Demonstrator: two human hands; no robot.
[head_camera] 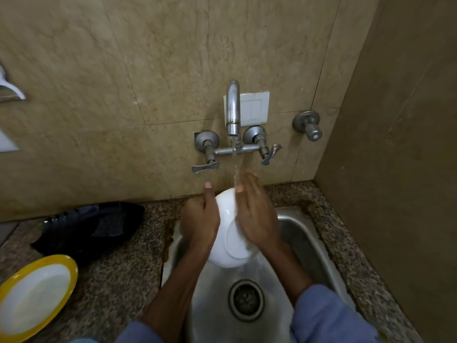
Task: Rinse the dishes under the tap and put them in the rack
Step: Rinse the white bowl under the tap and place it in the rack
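Note:
A white bowl [228, 233] is held on edge over the steel sink [296, 233], its base turned toward me. My left hand [199, 219] grips its left rim, thumb pointing up. My right hand [256, 215] lies flat with straight fingers against the bowl's underside. Water runs from the tap [233, 107] onto my right fingers and the bowl's top edge. A white plate with a yellow rim [34, 295] lies on the granite counter [123, 268] at the lower left. No rack is in view.
A dark cloth or bag [91, 229] lies on the counter left of the sink. Two lever handles [205, 167] flank the tap and a separate valve [309, 127] sticks out to the right. A wall closes the right side. The sink drain [246, 299] is uncovered.

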